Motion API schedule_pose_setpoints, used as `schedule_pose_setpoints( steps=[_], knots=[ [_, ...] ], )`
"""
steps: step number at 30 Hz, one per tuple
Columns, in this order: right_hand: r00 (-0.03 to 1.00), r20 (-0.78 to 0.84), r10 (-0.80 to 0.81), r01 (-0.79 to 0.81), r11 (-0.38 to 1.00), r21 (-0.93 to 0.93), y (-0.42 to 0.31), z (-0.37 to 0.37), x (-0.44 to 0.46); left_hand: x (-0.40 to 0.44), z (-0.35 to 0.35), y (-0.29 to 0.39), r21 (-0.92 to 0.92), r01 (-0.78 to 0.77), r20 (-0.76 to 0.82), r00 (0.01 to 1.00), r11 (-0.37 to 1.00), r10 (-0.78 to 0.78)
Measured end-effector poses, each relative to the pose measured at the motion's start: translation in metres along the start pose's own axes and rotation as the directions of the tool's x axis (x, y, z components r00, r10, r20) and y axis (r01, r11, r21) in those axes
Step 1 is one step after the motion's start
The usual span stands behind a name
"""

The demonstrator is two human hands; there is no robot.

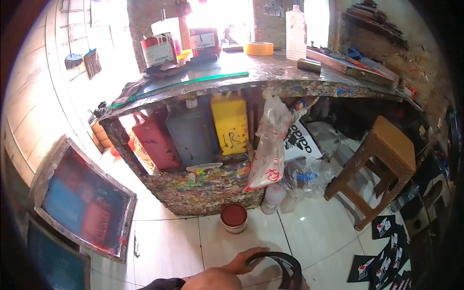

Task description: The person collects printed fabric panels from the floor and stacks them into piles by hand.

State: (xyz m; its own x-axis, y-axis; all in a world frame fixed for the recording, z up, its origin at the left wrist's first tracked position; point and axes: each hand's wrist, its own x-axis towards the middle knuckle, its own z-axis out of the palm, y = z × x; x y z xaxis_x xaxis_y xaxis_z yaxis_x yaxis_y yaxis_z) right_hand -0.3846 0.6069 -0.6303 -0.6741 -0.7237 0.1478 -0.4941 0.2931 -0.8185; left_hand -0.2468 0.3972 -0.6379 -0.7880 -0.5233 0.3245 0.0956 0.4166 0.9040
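Observation:
Low in the view, my left hand [245, 261] is closed on one end of a bent black printed piece [286, 260]. It curves over in an arch, and some white print shows on its inner side. Only a sliver of my right hand [304, 284] appears at the other end of the piece, against the bottom edge; its fingers are hidden. My knee [212, 279] covers part of the left forearm. Just beyond the hands, a can with a dark red lid [234, 218] stands upright on the tiled floor.
A paint-crusted bench [203, 191] holds red, grey and yellow jugs [230, 123] on its shelf. Framed printing screens [84, 200] lean at left. At right stand a brown stool [382, 159] and several black printed pieces [385, 256] on the floor. A plastic bag [270, 145] hangs centrally.

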Motion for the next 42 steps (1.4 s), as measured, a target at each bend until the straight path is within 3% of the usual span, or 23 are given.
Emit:
schedule_pose_setpoints(
  steps=[1,3,6,8,9,10,12,14,16,17,18,19,21,23,24,28,30,31,34,37,39,41,42],
  knots=[
    [1.0,-0.009,-0.006,0.005,1.0,-0.017,0.003,-0.002,0.0,0.001,-0.003,0.003,0.004,0.009,-0.007,1.0,1.0,-0.009],
    [0.999,-0.031,-0.028,0.027,0.998,-0.052,0.007,-0.004,-0.002,0.008,-0.007,0.005,0.276,0.102,-0.017,0.995,0.956,-0.101],
    [1.0,-0.007,-0.005,0.004,0.993,-0.116,0.027,-0.005,-0.003,0.009,-0.002,-0.023,0.287,0.054,0.066,0.995,0.957,-0.076],
    [0.99,-0.109,-0.085,0.066,0.984,-0.165,0.034,-0.008,-0.002,0.01,-0.007,-0.018,0.242,0.084,0.107,0.988,0.967,-0.112],
    [0.995,-0.094,-0.036,0.015,0.976,-0.218,0.069,-0.004,-0.009,0.012,-0.01,-0.007,0.231,0.198,0.145,0.961,0.953,-0.235],
    [0.999,-0.008,-0.031,0.027,0.943,-0.331,0.072,-0.011,-0.006,0.01,-0.009,-0.017,0.287,0.174,0.173,0.958,0.942,-0.23],
    [0.891,0.21,0.403,-0.356,0.906,-0.228,0.021,-0.045,0.026,0.013,-0.016,-0.021,0.279,0.156,0.239,0.944,0.947,-0.226],
    [0.962,0.205,0.179,-0.135,0.968,-0.211,0.036,-0.055,0.049,0.02,-0.018,-0.013,0.325,0.184,0.202,0.945,0.928,-0.258],
    [0.908,0.408,0.098,-0.031,0.985,-0.168,0.062,-0.058,0.09,0.021,-0.018,-0.026,0.365,0.218,0.226,0.922,0.905,-0.313],
    [0.732,0.579,0.359,-0.272,0.933,-0.234,0.039,-0.063,0.118,0.027,-0.017,-0.015,0.249,0.377,0.246,0.866,0.892,-0.435],
    [0.845,0.535,-0.002,0.127,0.972,-0.197,0.079,-0.041,0.134,0.015,-0.013,-0.038,0.252,0.401,0.225,0.861,0.881,-0.457],
    [0.723,0.636,0.27,-0.075,0.946,-0.316,0.075,-0.029,0.15,0.004,-0.008,-0.052,0.25,0.408,0.246,0.85,0.878,-0.465],
    [0.651,0.729,0.214,0.029,0.952,-0.305,0.107,0.001,0.157,-0.012,0.0,-0.067,0.288,0.483,0.203,0.813,0.826,-0.546],
    [0.829,0.528,0.183,0.047,0.919,-0.393,0.113,0.01,0.149,-0.012,0.003,-0.063,0.357,0.413,0.201,0.842,0.838,-0.501],
    [0.828,0.493,0.267,-0.107,0.938,-0.329,0.083,-0.002,0.147,-0.015,0.003,-0.061,0.429,0.334,0.186,0.877,0.839,-0.444],
    [0.888,0.386,0.249,-0.124,0.939,-0.321,0.083,0.001,0.136,-0.004,-0.003,-0.059,0.573,0.105,0.216,0.937,0.813,-0.273],
    [0.891,0.339,0.303,-0.257,0.95,-0.176,0.081,0.0,0.128,-0.002,-0.004,-0.065,0.704,-0.209,0.209,0.974,0.679,0.083],
    [0.889,0.326,0.323,-0.28,0.945,-0.171,0.082,0.001,0.12,-0.009,-0.009,-0.066,0.695,-0.225,0.234,0.969,0.683,0.081],
    [0.974,0.083,0.212,-0.195,0.964,-0.179,0.083,-0.026,0.102,-0.02,-0.027,-0.071,0.575,0.05,0.172,0.968,0.817,-0.18],
    [0.962,-0.1,0.255,-0.267,0.953,-0.143,0.126,-0.074,0.075,-0.029,-0.045,-0.061,0.455,0.244,0.164,0.922,0.856,-0.351],
    [0.92,-0.269,0.285,-0.347,0.911,-0.222,0.168,-0.093,0.053,-0.039,-0.06,-0.051,0.419,0.338,0.151,0.889,0.843,-0.431],
    [0.836,-0.529,0.145,-0.428,0.775,-0.464,0.201,-0.109,0.026,-0.045,-0.075,-0.035,0.396,0.434,0.132,0.845,0.809,-0.518],
    [0.828,-0.538,0.161,-0.463,0.738,-0.491,0.212,-0.121,0.015,-0.046,-0.082,-0.026,0.394,0.471,0.119,0.826,0.789,-0.552]
  ],
)
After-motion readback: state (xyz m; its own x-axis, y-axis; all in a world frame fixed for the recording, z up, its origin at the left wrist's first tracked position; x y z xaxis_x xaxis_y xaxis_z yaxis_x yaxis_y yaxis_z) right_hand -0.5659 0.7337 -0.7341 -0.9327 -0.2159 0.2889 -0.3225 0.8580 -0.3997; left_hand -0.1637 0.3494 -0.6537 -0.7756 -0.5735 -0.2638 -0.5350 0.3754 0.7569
